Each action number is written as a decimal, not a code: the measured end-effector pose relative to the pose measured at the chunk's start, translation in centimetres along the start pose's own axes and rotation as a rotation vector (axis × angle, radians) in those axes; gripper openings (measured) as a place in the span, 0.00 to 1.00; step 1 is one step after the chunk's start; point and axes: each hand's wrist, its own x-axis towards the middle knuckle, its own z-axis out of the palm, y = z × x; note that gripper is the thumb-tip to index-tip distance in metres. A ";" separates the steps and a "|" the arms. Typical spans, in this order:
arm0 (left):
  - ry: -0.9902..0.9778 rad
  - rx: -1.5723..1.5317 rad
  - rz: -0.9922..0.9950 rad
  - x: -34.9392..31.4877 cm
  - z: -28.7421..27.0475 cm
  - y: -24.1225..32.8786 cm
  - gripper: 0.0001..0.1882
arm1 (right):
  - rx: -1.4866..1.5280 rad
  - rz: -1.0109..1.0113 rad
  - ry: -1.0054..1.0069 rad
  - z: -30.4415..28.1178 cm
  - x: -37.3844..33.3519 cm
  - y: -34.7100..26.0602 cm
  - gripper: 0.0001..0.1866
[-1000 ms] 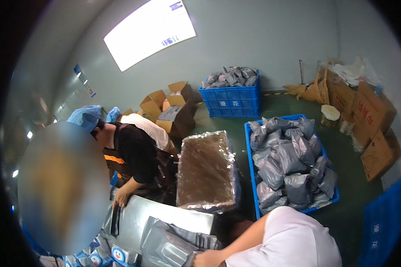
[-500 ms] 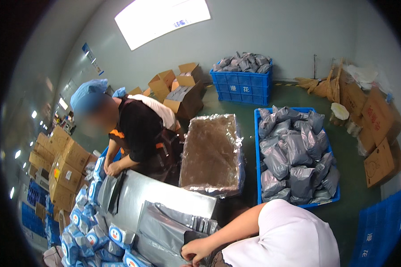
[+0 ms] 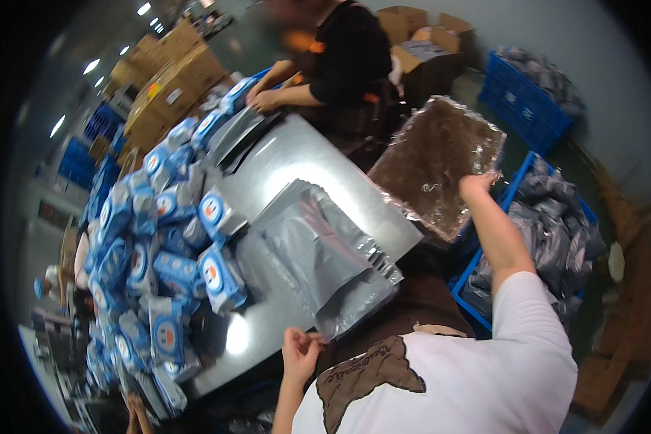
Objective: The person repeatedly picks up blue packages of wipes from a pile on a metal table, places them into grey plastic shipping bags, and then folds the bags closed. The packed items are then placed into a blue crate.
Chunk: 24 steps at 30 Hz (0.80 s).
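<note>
While your right hand is clamping the foil-wrapped slab's edge at upper right, it risks tipping; your left hand is pinching the grey pouch.

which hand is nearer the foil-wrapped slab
Right. The right hand touches the foil-wrapped slab's lower edge; the left hand is far off, at the grey bags by the table's near edge.
</note>
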 end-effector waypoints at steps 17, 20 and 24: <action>-0.251 0.750 0.869 10.6 -0.3 4.1 0.08 | 0.641 -1.487 0.185 0.9 -10.5 -16.4 0.08; 0.220 0.109 0.285 9.2 2.0 2.4 0.12 | 0.890 -0.830 -0.063 1.5 -11.4 -18.0 0.05; 0.458 0.093 0.159 11.5 3.2 1.6 0.13 | 0.905 -0.519 -0.092 1.8 -11.2 -20.8 0.08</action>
